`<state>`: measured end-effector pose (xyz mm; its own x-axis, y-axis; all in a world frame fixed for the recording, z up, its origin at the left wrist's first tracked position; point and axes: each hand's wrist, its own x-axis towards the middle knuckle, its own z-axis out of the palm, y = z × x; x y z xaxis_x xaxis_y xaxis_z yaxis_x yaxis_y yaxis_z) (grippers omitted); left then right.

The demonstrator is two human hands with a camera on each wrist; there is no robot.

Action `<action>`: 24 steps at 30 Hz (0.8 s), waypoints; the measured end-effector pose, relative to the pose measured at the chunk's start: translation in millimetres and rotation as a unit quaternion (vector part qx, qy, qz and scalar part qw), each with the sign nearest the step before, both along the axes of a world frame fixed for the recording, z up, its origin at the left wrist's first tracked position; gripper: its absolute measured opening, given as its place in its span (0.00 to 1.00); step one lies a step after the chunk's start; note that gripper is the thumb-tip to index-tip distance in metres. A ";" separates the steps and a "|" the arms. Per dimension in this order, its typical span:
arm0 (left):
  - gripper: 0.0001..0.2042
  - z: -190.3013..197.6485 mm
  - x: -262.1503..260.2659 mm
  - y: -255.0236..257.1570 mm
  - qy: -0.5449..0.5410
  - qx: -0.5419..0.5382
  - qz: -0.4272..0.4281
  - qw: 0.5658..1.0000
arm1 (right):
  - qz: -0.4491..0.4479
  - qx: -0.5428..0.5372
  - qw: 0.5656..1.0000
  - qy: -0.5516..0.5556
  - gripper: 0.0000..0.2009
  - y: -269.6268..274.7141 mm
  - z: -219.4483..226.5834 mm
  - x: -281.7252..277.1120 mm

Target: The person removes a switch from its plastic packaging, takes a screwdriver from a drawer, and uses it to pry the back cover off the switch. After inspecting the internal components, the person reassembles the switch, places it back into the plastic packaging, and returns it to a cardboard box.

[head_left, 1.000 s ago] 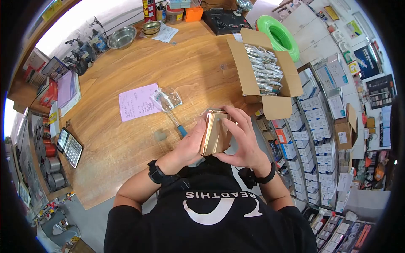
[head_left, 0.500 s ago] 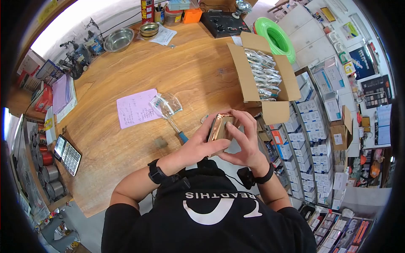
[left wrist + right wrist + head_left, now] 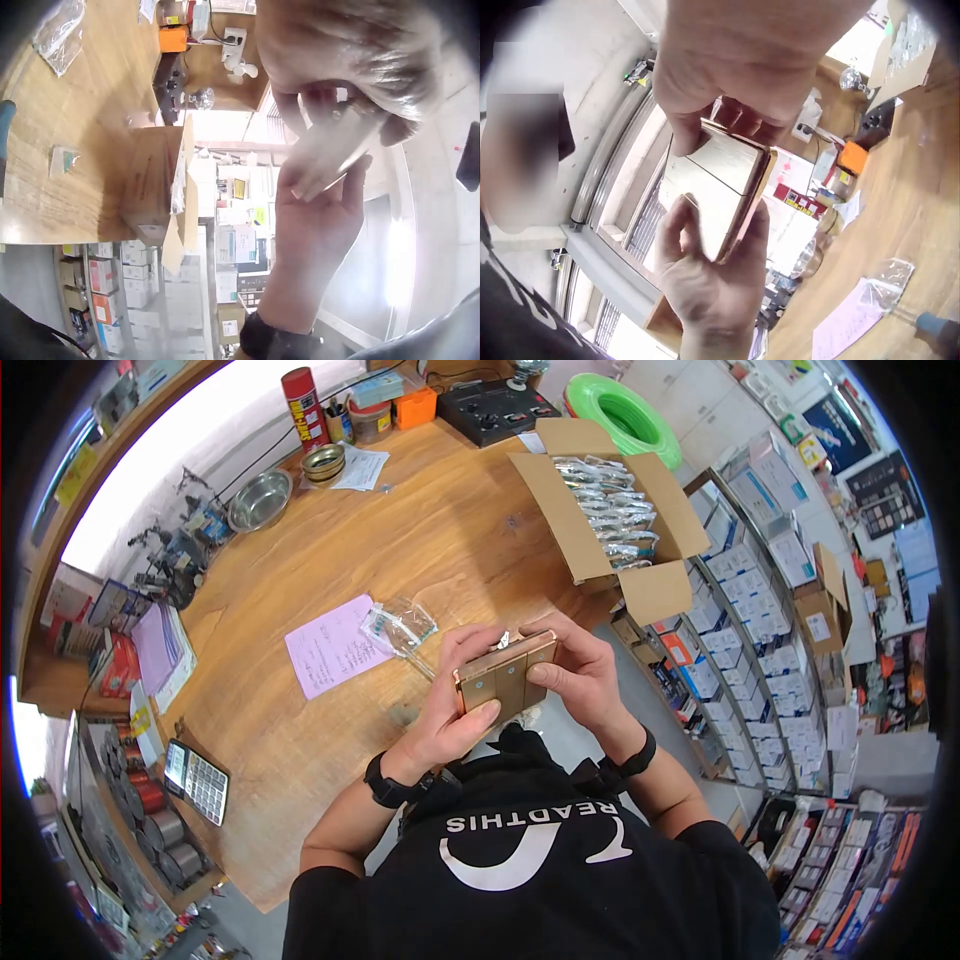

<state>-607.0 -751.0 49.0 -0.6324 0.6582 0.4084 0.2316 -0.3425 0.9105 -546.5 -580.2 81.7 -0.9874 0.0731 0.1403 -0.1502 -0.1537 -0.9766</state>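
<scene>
A gold wall switch with a flat face split into sections, small round dots on it, is held between both hands over the front of the table. My left hand grips its left end, thumb across the face and fingers behind. The right hand pinches the other end, its thumb on the face near the upper corner. In the right wrist view the shiny face shows dark seams and a layered edge. The left wrist view shows the switch edge-on and blurred between the hands.
A pink written note and a clear plastic bag lie beyond the left hand, with a blue-handled screwdriver beside them. An open carton of silvery packets stands right. A calculator lies left; a metal bowl sits behind.
Both hands have turned the switch, so its sectioned face now shows to the head camera. The right thumb has come onto the face. The head view has swung, shifting the table.
</scene>
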 end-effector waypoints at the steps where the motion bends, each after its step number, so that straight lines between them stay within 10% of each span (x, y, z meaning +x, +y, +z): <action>1: 0.24 4.0 -1.2 -1.4 0.052 -0.023 0.034 0.998 | -0.004 0.037 0.998 0.050 0.17 1.6 0.4 -0.7; 11: 0.13 -16.5 -0.8 2.7 -0.190 0.167 0.060 0.966 | -0.041 0.157 0.982 0.099 0.15 0.9 2.8 -4.2; 18: 0.10 -9.2 -4.1 4.6 -0.104 0.163 0.137 0.972 | -0.100 0.217 0.959 0.151 0.10 -0.5 4.3 -6.4; 20: 0.10 -9.0 -4.9 -0.2 -0.146 0.006 0.188 0.971 | -0.135 0.257 0.945 0.149 0.08 0.1 3.0 -10.1; 24: 0.08 -10.4 -15.5 12.8 -0.315 0.058 0.187 0.929 | -0.154 0.101 0.982 0.040 0.06 9.1 -18.6 -27.8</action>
<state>-622.5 -738.1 38.6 -0.9458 0.3181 -0.0650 -0.2109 -0.4497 0.8679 -574.3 -571.1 63.1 -0.9085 0.3284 0.2583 -0.2359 0.1071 -0.9659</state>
